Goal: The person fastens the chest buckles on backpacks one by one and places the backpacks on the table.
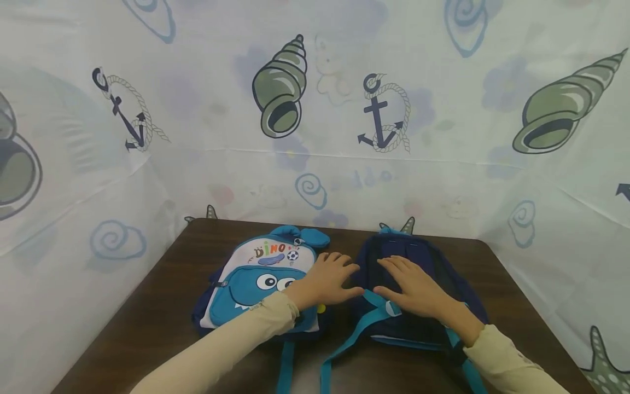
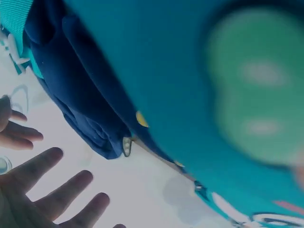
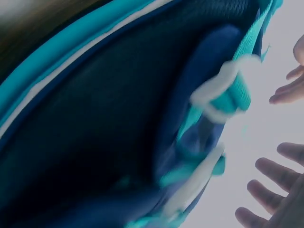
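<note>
Two small backpacks lie on a dark wooden table. The left backpack (image 1: 236,298) is front up, with a white and blue face, big eyes and the word DINO. Its neighbour, the right backpack (image 1: 418,331), shows its dark navy back and blue straps. My left hand (image 1: 327,276) hovers over the right side of the left backpack, fingers spread. Above the right backpack is my right hand (image 1: 415,287), its fingers also extended. Neither hand grips anything. In the right wrist view, white buckles (image 3: 216,90) sit on the straps, blurred.
A blue strap (image 1: 351,339) trails from the right backpack toward the table's front edge. The brown table (image 1: 157,328) is surrounded on the visible sides by a white cloth backdrop (image 1: 221,180) printed with shells and anchors.
</note>
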